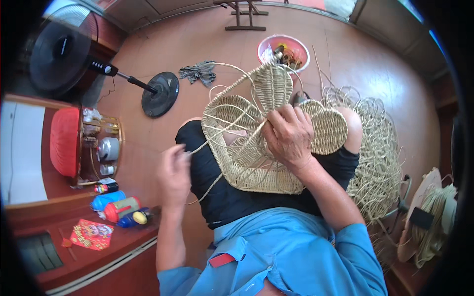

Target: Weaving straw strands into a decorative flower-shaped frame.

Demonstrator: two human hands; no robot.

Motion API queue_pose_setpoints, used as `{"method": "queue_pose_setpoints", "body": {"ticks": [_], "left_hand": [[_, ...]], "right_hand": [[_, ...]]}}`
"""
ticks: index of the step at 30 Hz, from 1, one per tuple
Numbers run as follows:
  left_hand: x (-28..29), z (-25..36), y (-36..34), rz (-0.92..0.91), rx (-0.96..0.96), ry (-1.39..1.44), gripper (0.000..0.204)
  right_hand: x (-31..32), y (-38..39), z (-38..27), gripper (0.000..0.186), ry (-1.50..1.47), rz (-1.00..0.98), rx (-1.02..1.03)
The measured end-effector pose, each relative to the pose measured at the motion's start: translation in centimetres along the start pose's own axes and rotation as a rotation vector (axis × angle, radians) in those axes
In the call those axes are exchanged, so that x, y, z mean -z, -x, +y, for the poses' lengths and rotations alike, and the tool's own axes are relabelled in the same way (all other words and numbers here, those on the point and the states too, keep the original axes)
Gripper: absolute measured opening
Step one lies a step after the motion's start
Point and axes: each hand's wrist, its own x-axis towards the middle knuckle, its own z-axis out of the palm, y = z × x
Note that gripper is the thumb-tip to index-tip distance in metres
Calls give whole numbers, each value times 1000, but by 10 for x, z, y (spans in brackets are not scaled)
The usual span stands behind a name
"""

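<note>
A pale woven straw piece (266,185) with petal-shaped panels and an angular braided border rests across my lap. My right hand (289,133) is closed on its middle, where the petals meet, fingers curled over the weave. Out to the left, my left hand (175,170) is smeared by motion, but its fingers look drawn together on a straw cord (207,141). That cord runs taut from the centre of the piece to the hand. Several other strands cross the open gaps of the weave, and one loop hangs below near my left thigh.
A large heap of straw cord (377,153) lies by my right leg, near a cord-wound reel (437,222). Ahead stands a pink basin (307,58) of small items beside a grey rag (198,73). A fan (160,94) and a red cabinet (98,261) with bottles are at left.
</note>
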Motion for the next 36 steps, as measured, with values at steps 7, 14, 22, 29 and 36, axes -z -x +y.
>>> {"method": "queue_pose_setpoints", "body": {"ticks": [7, 14, 22, 29, 36], "left_hand": [[-73, 150, -54, -85, -352, -95, 28], [98, -87, 14, 188, 39, -663, 38], [329, -244, 218, -390, 1018, -1210, 47], [92, -104, 53, 180, 311, -101, 29], [-48, 130, -2, -178, -226, -166, 41]], "right_hand": [[6, -6, -2, 18, -13, 2, -68], [5, -1, 2, 15, -68, 23, -84], [3, 1, 2, 14, -74, 36, -87], [5, -3, -1, 13, -101, -6, -50], [7, -5, -3, 12, -119, -5, -89]]}}
